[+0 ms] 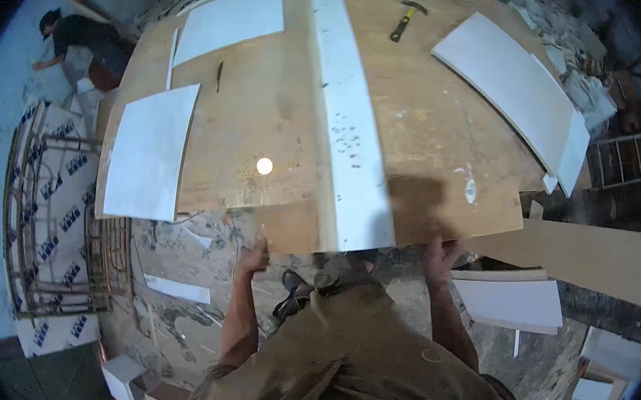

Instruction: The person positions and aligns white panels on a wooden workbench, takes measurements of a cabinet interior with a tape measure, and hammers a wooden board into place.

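My left hand point(251, 258) is closed at the near left corner of a thin brown board point(285, 226), below the table's near edge. At the board's right side, my right hand point(440, 259) grips its near edge, its fingertips partly in shadow. Between my hands, a long white strip point(346, 137) with dark specks runs away from me across the board and the large wooden table point(242, 127). The strip's near end lies about level with the board's near edge. How far the board reaches under the strip I cannot tell.
White panels point(148, 149) lie on the table's left side, and a stacked pair of panels point(513, 87) on the right. A hammer point(407, 22) rests at the far side. Offcuts point(508, 299) and a brown sheet point(578, 252) stand at right. Another person point(88, 46) bends over at far left.
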